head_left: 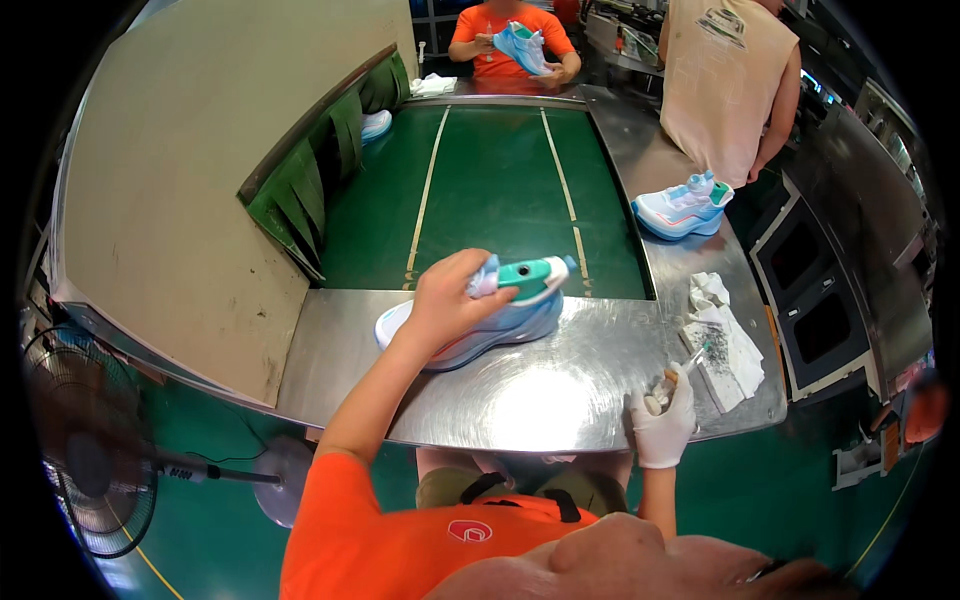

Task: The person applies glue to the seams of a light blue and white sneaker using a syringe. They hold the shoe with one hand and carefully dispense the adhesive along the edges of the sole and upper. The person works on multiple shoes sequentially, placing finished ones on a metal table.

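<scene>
My bare left hand (447,305) is closed around the upper of a light blue and white sneaker (490,335) on the metal table edge. Its green insole shows through the opening, and its toe points left. In a white glove, my right hand (664,415) is closed at the table's front right, gripping a thin stick-like tool (696,358). Something whitish and crumpled also shows among those fingers; I cannot make out what. The tool's tip reaches over a white pad (716,372) smudged with dark specks. Against the pad lies a crumpled white cloth (738,345).
A second sneaker (685,207) stands on the right metal ledge. Beyond my table edge runs a green conveyor belt (490,190), with another shoe (375,126) by the green flaps (290,205). Two people work farther off, one holding a sneaker (522,47). A fan (95,450) stands left.
</scene>
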A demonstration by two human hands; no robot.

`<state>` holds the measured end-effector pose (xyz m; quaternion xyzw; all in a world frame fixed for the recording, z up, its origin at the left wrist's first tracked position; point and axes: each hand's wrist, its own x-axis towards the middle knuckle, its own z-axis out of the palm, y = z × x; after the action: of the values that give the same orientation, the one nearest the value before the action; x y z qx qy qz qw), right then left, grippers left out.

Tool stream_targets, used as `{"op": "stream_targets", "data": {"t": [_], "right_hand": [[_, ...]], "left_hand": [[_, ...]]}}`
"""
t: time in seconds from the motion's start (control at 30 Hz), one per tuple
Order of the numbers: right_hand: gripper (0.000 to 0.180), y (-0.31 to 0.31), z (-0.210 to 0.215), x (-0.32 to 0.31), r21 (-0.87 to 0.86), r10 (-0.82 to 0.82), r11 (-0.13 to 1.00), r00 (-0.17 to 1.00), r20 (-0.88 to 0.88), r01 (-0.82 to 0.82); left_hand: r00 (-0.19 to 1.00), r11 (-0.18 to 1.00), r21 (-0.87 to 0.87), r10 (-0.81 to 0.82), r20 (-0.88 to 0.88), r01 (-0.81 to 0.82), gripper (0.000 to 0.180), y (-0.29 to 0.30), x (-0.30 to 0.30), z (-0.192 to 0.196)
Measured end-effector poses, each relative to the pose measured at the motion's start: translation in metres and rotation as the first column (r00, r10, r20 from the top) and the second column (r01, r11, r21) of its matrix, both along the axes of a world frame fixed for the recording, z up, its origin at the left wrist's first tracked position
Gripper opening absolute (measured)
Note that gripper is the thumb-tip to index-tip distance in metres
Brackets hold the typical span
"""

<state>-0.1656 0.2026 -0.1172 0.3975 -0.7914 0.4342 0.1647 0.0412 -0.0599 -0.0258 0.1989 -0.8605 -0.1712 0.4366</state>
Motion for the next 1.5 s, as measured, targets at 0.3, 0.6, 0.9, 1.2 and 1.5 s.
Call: {"op": "stream_targets", "data": {"t": [0.3,0.6,0.9,1.2,1.5], "right_hand": [[0.056,-0.002,0.003,0.002,-0.049,0.005,0.999,0.976,0.217,0.006],[0.043,-0.003,0.069,0.001,-0.636,0.485,0.767,0.722,0.493,-0.081],[0.083,-0.018,0.184,-0.013,-0.501,0.533,0.781,0.815,0.225,-0.372],[0.079,0.002,0.169,-0.029,-0.705,0.668,0.636,0.680,0.301,-0.313],[0.079,0.014,0.165,-0.024,-0.724,0.657,0.632,0.687,0.311,-0.276]], "left_hand": [[0.887,0.468,-0.762,-0.344,0.308,0.447,0.019,0.071,0.024,-0.005],[0.509,-0.012,-0.648,-0.610,0.608,0.761,0.012,0.089,-0.063,0.047],[0.039,-0.211,-0.112,-0.321,0.946,0.971,0.022,0.154,-0.154,0.073],[0.393,-0.117,-0.535,-0.551,0.736,0.837,0.029,0.161,-0.125,0.072],[0.690,0.626,-0.437,-0.724,-0.018,0.646,0.032,0.120,-0.082,0.101]]}}
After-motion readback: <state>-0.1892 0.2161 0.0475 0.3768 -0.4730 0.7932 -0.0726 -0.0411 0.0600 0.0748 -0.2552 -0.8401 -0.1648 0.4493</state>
